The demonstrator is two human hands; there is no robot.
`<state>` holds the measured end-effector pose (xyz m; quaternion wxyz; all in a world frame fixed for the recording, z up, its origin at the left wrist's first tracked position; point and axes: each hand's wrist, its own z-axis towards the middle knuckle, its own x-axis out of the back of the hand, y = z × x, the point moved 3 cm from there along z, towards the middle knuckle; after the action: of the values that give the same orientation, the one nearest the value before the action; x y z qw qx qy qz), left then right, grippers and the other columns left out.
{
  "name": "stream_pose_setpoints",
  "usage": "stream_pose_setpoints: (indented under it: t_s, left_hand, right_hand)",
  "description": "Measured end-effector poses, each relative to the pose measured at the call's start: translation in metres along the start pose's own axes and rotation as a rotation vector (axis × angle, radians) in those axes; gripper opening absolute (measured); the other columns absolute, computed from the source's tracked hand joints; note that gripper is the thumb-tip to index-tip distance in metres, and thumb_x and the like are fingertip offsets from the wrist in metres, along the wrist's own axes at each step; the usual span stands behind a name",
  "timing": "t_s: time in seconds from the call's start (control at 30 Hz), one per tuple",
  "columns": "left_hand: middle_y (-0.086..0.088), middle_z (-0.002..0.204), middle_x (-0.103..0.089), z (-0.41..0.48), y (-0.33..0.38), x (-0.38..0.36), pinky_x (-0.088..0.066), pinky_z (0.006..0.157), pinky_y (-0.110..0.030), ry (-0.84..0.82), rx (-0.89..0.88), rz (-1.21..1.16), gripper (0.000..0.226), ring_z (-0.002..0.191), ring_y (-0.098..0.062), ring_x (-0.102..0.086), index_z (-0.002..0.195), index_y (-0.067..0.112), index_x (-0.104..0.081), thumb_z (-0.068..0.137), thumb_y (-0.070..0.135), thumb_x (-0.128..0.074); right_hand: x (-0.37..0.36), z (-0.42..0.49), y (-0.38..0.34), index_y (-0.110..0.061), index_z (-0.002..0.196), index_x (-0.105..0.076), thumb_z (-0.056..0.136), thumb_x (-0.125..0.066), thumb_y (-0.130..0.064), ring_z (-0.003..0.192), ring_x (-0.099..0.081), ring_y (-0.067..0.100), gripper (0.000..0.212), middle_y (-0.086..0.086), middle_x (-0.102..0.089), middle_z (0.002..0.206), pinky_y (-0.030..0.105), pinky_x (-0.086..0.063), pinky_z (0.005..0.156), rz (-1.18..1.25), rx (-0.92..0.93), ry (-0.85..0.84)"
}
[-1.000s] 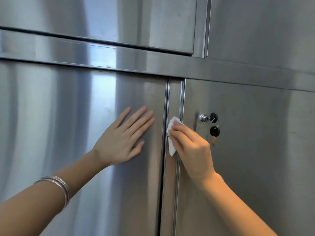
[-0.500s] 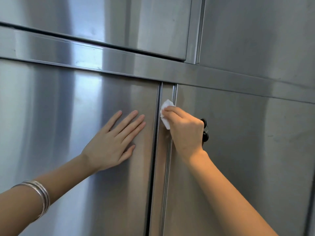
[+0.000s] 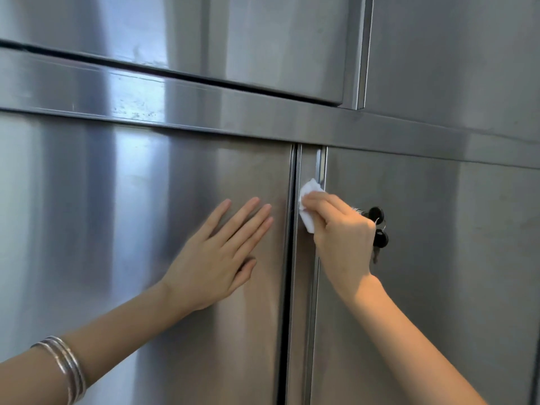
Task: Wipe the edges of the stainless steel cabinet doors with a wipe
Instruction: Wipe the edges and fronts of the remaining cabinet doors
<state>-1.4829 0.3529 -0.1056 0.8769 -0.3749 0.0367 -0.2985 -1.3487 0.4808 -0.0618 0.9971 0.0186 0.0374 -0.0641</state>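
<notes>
Two stainless steel cabinet doors meet at a vertical seam: the left door [image 3: 117, 229] and the right door [image 3: 453, 258]. My right hand [image 3: 342, 238] pinches a folded white wipe [image 3: 308, 204] and presses it on the narrow strip at the right door's left edge [image 3: 317, 165], a short way below the door's top. My left hand [image 3: 222, 255] lies flat on the left door with straight, spread fingers, just left of the seam.
A lock with black keys [image 3: 378, 226] sticks out of the right door, partly hidden behind my right hand. A horizontal steel rail [image 3: 204, 112] runs above both doors, with upper doors [image 3: 233, 39] over it.
My right hand has slid the wipe up the door's edge, from beside the lock to above it. My left hand has stayed flat on the left door.
</notes>
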Motion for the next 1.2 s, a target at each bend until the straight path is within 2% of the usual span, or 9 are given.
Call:
stream_pose_setpoints:
  t_s: [0.13,0.3,0.43,0.53,0.67,0.87,1.0,1.1,1.2]
  left_hand:
    - [-0.012,0.159,-0.025,-0.001,-0.002,0.000,-0.021,0.117,-0.050,0.000,-0.005,0.002,0.062,0.147,-0.029,-0.024,0.151,0.004,-0.029,0.097,0.034,-0.034]
    - [-0.011,0.155,-0.033,0.001,-0.005,0.007,-0.024,0.115,-0.049,-0.011,-0.015,-0.037,0.059,0.144,-0.030,-0.031,0.148,0.005,-0.037,0.096,0.032,-0.035]
    - [-0.012,0.149,-0.044,0.022,-0.026,0.021,-0.029,0.112,-0.048,0.035,-0.055,-0.114,0.055,0.138,-0.031,-0.041,0.141,0.003,-0.048,0.093,0.027,-0.038]
    - [-0.012,0.152,-0.039,0.046,-0.037,0.022,-0.026,0.115,-0.047,0.005,-0.073,-0.127,0.061,0.142,-0.029,-0.035,0.145,0.003,-0.041,0.090,0.029,-0.041]
    - [-0.011,0.156,-0.032,0.059,-0.021,0.014,-0.021,0.118,-0.047,-0.025,-0.033,-0.149,0.071,0.146,-0.024,-0.027,0.148,0.003,-0.035,0.089,0.040,-0.044]
    - [-0.009,0.159,-0.027,0.057,-0.010,0.003,-0.016,0.119,-0.052,-0.054,0.033,-0.078,0.090,0.148,-0.023,-0.021,0.151,0.003,-0.027,0.090,0.068,-0.037]
    - [-0.008,0.160,-0.023,0.056,-0.011,-0.003,-0.014,0.120,-0.051,-0.037,0.035,-0.067,0.095,0.149,-0.022,-0.018,0.152,0.004,-0.024,0.089,0.074,-0.037]
    - [-0.008,0.161,-0.022,0.055,-0.011,-0.004,-0.013,0.121,-0.050,-0.029,0.038,-0.073,0.096,0.150,-0.021,-0.017,0.153,0.004,-0.022,0.089,0.075,-0.036]
    - [-0.008,0.160,-0.022,0.057,-0.013,-0.003,-0.013,0.121,-0.050,-0.030,0.039,-0.072,0.096,0.149,-0.021,-0.017,0.153,0.004,-0.022,0.089,0.075,-0.035]
  right_hand:
    - [-0.001,0.028,0.000,-0.009,0.075,-0.074,0.076,-0.071,-0.011,0.059,-0.066,0.027,0.003,0.002,-0.074,0.079,0.033,-0.050,0.046,0.002,-0.005,-0.057]
    - [-0.006,0.047,0.001,-0.009,0.077,-0.074,0.077,-0.066,-0.009,0.064,-0.066,0.028,0.008,0.003,-0.073,0.081,0.029,-0.043,0.050,0.056,-0.083,-0.024]
    - [0.007,-0.006,0.006,-0.008,0.077,-0.074,0.074,-0.071,0.001,0.071,-0.071,0.017,0.010,-0.001,-0.074,0.085,0.027,-0.052,0.048,0.071,0.120,-0.043]
    - [0.000,0.014,0.010,-0.008,0.079,-0.075,0.083,-0.065,-0.008,0.073,-0.071,0.017,0.010,-0.001,-0.075,0.089,0.027,-0.053,0.049,0.096,0.168,0.016]
    - [-0.009,0.044,0.009,-0.007,0.083,-0.074,0.082,-0.070,-0.007,0.072,-0.071,0.023,0.004,0.002,-0.074,0.089,0.031,-0.052,0.048,0.092,0.086,0.045]
    - [0.000,0.059,0.021,-0.011,0.071,-0.070,0.081,-0.071,-0.013,0.061,-0.067,0.026,0.011,0.004,-0.069,0.072,0.028,-0.047,0.043,-0.123,0.329,-0.202]
    - [-0.003,0.063,0.024,-0.011,0.075,-0.069,0.085,-0.067,-0.014,0.066,-0.067,0.030,0.010,0.005,-0.069,0.077,0.033,-0.050,0.049,-0.103,0.281,-0.242]
    - [0.003,0.023,0.024,-0.012,0.072,-0.068,0.078,-0.075,-0.009,0.060,-0.065,0.024,0.010,0.001,-0.069,0.074,0.031,-0.047,0.040,-0.056,0.271,-0.250]
    - [0.005,0.016,0.021,-0.013,0.070,-0.069,0.080,-0.071,-0.014,0.055,-0.065,0.024,0.010,0.001,-0.068,0.070,0.028,-0.045,0.037,0.017,0.301,-0.212]
